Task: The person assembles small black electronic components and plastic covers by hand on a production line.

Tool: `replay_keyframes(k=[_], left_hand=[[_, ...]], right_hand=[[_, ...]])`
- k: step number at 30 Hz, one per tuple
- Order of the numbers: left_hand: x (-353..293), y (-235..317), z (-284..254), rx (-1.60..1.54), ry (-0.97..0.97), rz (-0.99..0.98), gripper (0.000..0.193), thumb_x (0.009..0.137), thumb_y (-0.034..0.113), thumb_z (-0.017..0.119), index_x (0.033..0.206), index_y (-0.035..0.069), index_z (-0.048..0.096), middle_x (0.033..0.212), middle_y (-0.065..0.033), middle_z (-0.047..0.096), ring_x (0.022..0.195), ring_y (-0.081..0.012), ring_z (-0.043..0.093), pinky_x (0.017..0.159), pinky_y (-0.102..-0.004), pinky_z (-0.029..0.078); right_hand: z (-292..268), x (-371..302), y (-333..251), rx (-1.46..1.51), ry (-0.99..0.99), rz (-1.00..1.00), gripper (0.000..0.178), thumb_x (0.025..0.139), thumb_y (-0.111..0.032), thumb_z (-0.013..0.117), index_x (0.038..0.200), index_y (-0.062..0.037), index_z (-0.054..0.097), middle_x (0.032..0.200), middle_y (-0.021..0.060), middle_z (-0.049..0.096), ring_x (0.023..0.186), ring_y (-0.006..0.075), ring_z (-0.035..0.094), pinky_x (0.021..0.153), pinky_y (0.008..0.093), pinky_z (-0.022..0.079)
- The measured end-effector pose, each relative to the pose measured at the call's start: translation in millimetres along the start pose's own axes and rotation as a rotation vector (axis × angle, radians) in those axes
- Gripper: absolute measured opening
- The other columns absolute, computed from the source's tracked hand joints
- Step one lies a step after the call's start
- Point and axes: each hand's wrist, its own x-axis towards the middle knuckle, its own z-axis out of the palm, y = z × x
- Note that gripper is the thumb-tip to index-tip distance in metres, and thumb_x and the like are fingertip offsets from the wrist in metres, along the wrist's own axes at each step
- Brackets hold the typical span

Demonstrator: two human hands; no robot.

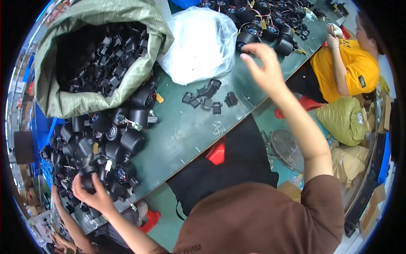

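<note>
My left hand (94,194) is at the near left pile of black cylindrical units (132,140), some with round grilles and short wires with connectors. Its thumb and fingers curve around a dark cylindrical unit, which is partly hidden. My right hand (266,70) is raised over the table, thumb and fingers apart, beside the far pile of similar units (284,45). I see nothing in it. Between the hands, several small black plastic clips (207,103) lie loose on the green table (169,146).
A green woven sack (97,12) of small black plastic parts (108,63) lies open at the far left. Next to it is a clear plastic bag (198,46) with white contents. A person in yellow (349,67) sits at right; another person's arm (69,220) reaches in at lower left. A fan (287,148) stands below.
</note>
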Motion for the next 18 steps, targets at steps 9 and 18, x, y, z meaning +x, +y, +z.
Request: replay_keyframes(k=[9, 18], left_hand=[[31.3, -233.1, -10.2, 0.684, -0.060, 0.032, 0.048, 0.092, 0.027, 0.065, 0.138, 0.022, 0.055, 0.142, -0.0184, 0.049, 0.127, -0.0385, 0.049, 0.105, -0.0495, 0.039], [82.5, -262.1, 45.5, 0.990, 0.157, -0.444, 0.058, 0.089, 0.041, 0.055, 0.141, 0.015, 0.050, 0.145, -0.0212, 0.042, 0.126, -0.0460, 0.045, 0.101, -0.0600, 0.038]], right_hand=[[19.1, 25.7, 66.3, -0.497, -0.138, 0.178, 0.066, 0.069, -0.042, 0.084, 0.123, -0.0124, 0.060, 0.127, 0.0143, 0.049, 0.122, 0.0354, 0.040, 0.101, 0.0511, 0.033], [-5.6, 3.0, 56.8, -0.157, 0.040, 0.205, 0.058, 0.072, -0.019, 0.081, 0.120, -0.0062, 0.051, 0.117, 0.0149, 0.057, 0.111, 0.0359, 0.056, 0.096, 0.0461, 0.044]])
